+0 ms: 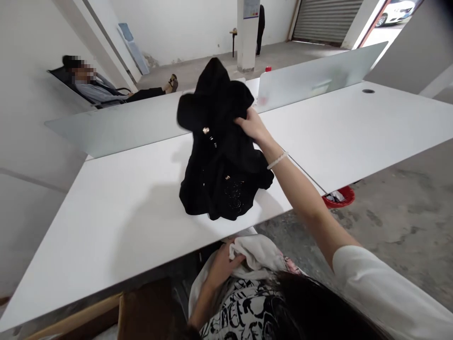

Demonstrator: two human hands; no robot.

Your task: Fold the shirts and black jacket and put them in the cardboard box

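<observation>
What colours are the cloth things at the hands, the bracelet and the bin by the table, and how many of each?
Black: 1, the garment in the right hand
White: 2, the mostly white cloth at the left hand and the bracelet
Red: 1, the bin
Total: 4

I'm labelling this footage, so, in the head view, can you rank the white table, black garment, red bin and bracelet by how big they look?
Largest to smallest:
1. White table
2. Black garment, held by the right hand
3. Red bin, farther from the camera
4. Bracelet
</observation>
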